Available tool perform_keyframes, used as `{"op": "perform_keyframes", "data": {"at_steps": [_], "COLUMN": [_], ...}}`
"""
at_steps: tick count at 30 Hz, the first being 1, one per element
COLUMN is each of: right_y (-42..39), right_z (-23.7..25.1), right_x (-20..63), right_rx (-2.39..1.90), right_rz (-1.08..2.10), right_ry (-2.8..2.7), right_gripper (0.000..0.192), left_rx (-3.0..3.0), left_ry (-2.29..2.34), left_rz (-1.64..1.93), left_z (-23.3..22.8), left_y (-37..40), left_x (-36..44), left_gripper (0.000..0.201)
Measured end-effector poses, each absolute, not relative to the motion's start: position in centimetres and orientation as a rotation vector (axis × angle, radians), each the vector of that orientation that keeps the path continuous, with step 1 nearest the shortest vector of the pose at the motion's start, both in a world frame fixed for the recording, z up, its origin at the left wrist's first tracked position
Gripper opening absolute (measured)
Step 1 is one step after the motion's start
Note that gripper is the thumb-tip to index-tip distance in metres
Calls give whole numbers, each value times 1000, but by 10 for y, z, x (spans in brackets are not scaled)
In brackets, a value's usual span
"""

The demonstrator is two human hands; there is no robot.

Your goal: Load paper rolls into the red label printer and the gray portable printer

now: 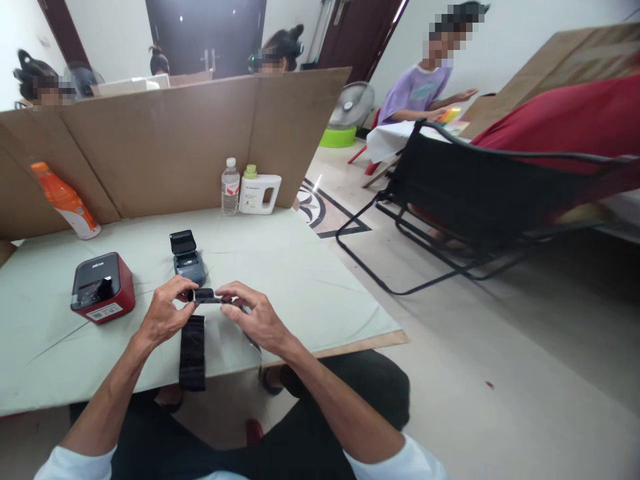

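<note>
Above the table's front part, my left hand (167,308) pinches one end of a small roll of black ribbon (203,294) between thumb and fingers. My right hand (254,313) is closed on the dark strip at the roll's other side; part of that strip shows below the fingers. Under the hands, a wide black strip (193,353) lies on the table and hangs over its front edge. Just behind the hands stands a small dark grey label printer (190,265) with its lid raised.
To the left is a red and black box-shaped device (103,287). An orange bottle (67,200), a clear water bottle (231,188) and a white jug (260,193) stand by the cardboard screen (185,140). A black folding chair (465,180) and a seated person (415,93) are at right.
</note>
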State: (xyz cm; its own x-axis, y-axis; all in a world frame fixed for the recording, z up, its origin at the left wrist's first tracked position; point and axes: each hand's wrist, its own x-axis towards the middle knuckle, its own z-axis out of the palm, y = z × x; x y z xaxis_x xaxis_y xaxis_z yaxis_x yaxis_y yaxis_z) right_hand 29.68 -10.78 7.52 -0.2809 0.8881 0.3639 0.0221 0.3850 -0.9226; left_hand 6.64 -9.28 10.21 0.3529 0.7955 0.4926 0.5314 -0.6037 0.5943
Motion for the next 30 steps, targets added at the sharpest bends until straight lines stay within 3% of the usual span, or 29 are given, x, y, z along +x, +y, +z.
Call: {"op": "perform_keyframes", "data": {"at_steps": [5,9,13,19,25,30], "right_y": [-95,-96,-102,-102,-111,-120], "right_z": [87,98,100,90,88,79], "right_x": [307,302,299,299,323,330], "right_rx": [-869,-697,-683,-735,-586,-703], "right_rz": [1567,1815,1849,1773,1491,904], "right_ry": [-1344,-1227,-1100,-1144,-1557,-1954], "right_gripper": [61,57,54,49,50,60], "left_rx": [2396,2370,2345,2547,2364,2157], "left_ry": [1028,941,873,967,1032,1092], "left_rz": [1240,1241,1109,1071,1148,1044], "left_z": [125,142,153,148,133,122], "left_y": [-112,-121,-123,-129,-124,-121], "left_x": [86,99,100,97,88,85], "left_gripper": [32,29,25,29,24,22]}}
